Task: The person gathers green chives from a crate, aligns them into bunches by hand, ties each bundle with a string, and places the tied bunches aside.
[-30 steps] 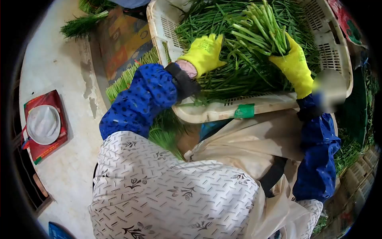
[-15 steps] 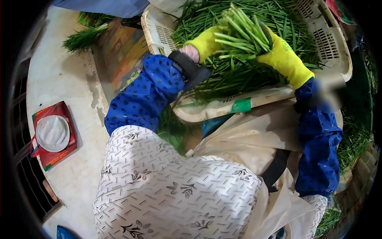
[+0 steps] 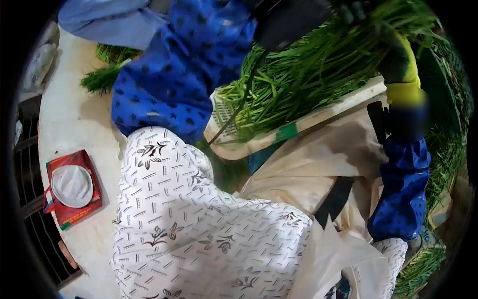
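Note:
Long flat-leaved greens, like garlic chives (image 3: 298, 74), fill a white plastic basket (image 3: 328, 107) in front of me. My right hand (image 3: 401, 62), in a yellow glove with a dark palm, is closed around a bunch of chives (image 3: 343, 37) at the basket's right end. My left arm reaches across the top in a blue patterned sleeve. At the upper edge, the dark fingertips of my left hand (image 3: 353, 12) show curled against the same bunch; the rest of that hand is cut off or hidden. Motion blurs both hands.
On the pale table (image 3: 79, 119) at left lie a red packet (image 3: 94, 174) with a white round dish (image 3: 72, 186) and small tied bunches of greens (image 3: 99, 79). More loose greens (image 3: 438, 169) lie at right. A dark cord (image 3: 244, 99) hangs over the basket's left end.
Both hands have moved up and right with the bunch. Its pale stem ends faced me before; now its leaves spread across the basket. My left arm has swung far forward over the basket.

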Motion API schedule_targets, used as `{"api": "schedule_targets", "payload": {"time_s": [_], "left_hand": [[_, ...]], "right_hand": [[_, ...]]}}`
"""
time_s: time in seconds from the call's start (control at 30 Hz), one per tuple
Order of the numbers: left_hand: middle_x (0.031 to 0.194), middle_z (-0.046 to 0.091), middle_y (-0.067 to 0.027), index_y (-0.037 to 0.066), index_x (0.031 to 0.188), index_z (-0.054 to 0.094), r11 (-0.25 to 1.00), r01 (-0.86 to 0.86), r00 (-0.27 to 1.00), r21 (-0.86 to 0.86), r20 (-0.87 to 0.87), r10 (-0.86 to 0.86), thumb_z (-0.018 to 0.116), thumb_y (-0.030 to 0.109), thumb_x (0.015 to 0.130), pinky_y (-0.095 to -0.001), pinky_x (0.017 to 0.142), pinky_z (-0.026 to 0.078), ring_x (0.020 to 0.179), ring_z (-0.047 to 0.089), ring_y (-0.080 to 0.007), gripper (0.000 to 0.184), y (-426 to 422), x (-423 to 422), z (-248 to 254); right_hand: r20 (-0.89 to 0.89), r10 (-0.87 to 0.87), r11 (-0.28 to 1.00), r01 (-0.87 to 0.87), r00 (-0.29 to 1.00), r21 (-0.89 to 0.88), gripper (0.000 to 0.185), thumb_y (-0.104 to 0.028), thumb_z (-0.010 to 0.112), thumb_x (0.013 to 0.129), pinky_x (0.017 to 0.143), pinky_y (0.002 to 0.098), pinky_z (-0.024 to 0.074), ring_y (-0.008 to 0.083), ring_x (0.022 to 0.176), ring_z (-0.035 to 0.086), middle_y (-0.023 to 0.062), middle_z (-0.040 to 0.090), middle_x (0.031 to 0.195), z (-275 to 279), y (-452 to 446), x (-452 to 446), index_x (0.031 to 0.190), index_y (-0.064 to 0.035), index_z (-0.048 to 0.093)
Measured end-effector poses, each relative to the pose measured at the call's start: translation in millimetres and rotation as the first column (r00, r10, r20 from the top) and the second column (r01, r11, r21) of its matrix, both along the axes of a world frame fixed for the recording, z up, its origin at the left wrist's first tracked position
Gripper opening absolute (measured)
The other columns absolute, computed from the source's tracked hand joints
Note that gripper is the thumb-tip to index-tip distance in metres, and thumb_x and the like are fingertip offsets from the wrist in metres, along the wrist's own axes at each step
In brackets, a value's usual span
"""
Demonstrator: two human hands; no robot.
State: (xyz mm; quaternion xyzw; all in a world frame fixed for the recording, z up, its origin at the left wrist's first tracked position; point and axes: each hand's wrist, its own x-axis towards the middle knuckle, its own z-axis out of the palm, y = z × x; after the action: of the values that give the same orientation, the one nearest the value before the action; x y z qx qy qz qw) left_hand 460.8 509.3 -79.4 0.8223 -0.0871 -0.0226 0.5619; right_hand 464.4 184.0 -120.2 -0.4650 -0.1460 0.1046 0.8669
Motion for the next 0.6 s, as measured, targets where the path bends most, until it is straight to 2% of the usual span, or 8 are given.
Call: {"api": "schedule_targets", "payload": {"time_s": [0.07,0.17,0.2,0.27,0.37,0.4,0.5,0.6], "left_hand": [[0.1,0.065,-0.0079,0.004,0.109,0.062,0.983,0.052,0.997,-0.176,-0.047,-0.062,0.057,0.026,0.091,-0.035,0.074,0.051,0.091,0.062,-0.0188,0.029,-26,3,16],[0.099,0.065,-0.007,0.004,0.108,0.062,0.901,0.152,0.973,-0.405,-0.101,-0.21,0.058,0.025,0.091,-0.0337,0.074,0.05,0.09,0.061,-0.0172,0.028,-80,6,31],[0.098,0.066,-0.0066,0.004,0.108,0.063,0.86,0.19,0.956,-0.474,-0.109,-0.271,0.058,0.025,0.091,-0.0332,0.074,0.05,0.09,0.061,-0.0167,0.028,-103,7,37],[0.098,0.066,-0.006,0.004,0.107,0.063,0.761,0.257,0.906,-0.596,-0.125,-0.404,0.059,0.024,0.091,-0.0324,0.075,0.05,0.089,0.061,-0.0156,0.027,-155,7,43],[0.096,0.066,-0.005,0.003,0.106,0.064,0.596,0.334,0.802,-0.73,-0.112,-0.587,0.059,0.023,0.09,-0.031,0.075,0.05,0.089,0.061,-0.014,0.025,-228,-3,52],[0.096,0.066,-0.0047,0.003,0.106,0.064,0.549,0.341,0.766,-0.763,-0.113,-0.633,0.059,0.022,0.09,-0.0306,0.076,0.05,0.089,0.061,-0.0134,0.025,-244,-5,49],[0.095,0.066,-0.0037,0.003,0.105,0.064,0.407,0.339,0.654,-0.848,-0.099,-0.75,0.06,0.021,0.09,-0.0293,0.076,0.05,0.088,0.06,-0.0118,0.023,-296,-22,45],[0.094,0.066,-0.0027,0.003,0.104,0.065,0.282,0.317,0.573,-0.905,-0.054,-0.818,0.061,0.02,0.09,-0.0279,0.077,0.049,0.088,0.06,-0.0102,0.022,-336,-39,44]], "right_hand": [[-0.025,0.273,0.872,-0.237,0.962,0.428,0.029,-0.023,0.055,0.093,0.092,0.0398,0.0481,0.0224,0.106,0.06,0.0087,0.065,0.115,43,-17,-22,0.114,-0.007,0.064],[-0.272,-0.694,0.661,0.74,0.667,0.127,0.035,-0.027,0.047,0.095,0.098,0.0426,0.0451,0.0259,0.114,0.056,0.01,0.059,0.126,61,-38,-43,0.123,-0.0081,0.06],[-0.1,-0.392,0.81,0.395,0.915,0.434,0.038,-0.028,0.045,0.096,0.098,0.0436,0.0449,0.0268,0.114,0.056,0.0108,0.058,0.128,45,-77,-47,0.125,-0.0083,0.058],[-0.178,-0.772,0.569,0.788,0.611,0.235,0.041,-0.03,0.043,0.097,0.1,0.0458,0.0448,0.029,0.115,0.055,0.0131,0.056,0.13,60,-104,-75,0.13,-0.0087,0.054],[-0.006,-0.523,0.775,0.479,0.852,0.412,0.04,-0.03,0.044,0.097,0.098,0.0462,0.046,0.0296,0.114,0.056,0.0139,0.056,0.129,49,-194,-86,0.129,-0.0087,0.054],[0.166,-0.194,0.835,0.074,0.967,0.545,0.039,-0.029,0.045,0.097,0.099,0.0477,0.0451,0.0305,0.115,0.055,0.0146,0.056,0.129,63,-190,-96,0.128,-0.0086,0.054],[0.152,-0.405,0.903,0.368,0.902,0.223,0.044,-0.027,0.051,0.093,0.096,0.0438,0.0459,0.0273,0.113,0.055,0.0138,0.054,0.13,95,-210,-89,0.133,-0.0077,0.046],[0.215,-0.636,0.696,0.671,0.741,-0.255,0.054,-0.024,0.056,0.089,0.094,0.0399,0.0466,0.0241,0.111,0.055,0.0131,0.052,0.131,109,-251,-81,0.138,-0.0067,0.038]]}}
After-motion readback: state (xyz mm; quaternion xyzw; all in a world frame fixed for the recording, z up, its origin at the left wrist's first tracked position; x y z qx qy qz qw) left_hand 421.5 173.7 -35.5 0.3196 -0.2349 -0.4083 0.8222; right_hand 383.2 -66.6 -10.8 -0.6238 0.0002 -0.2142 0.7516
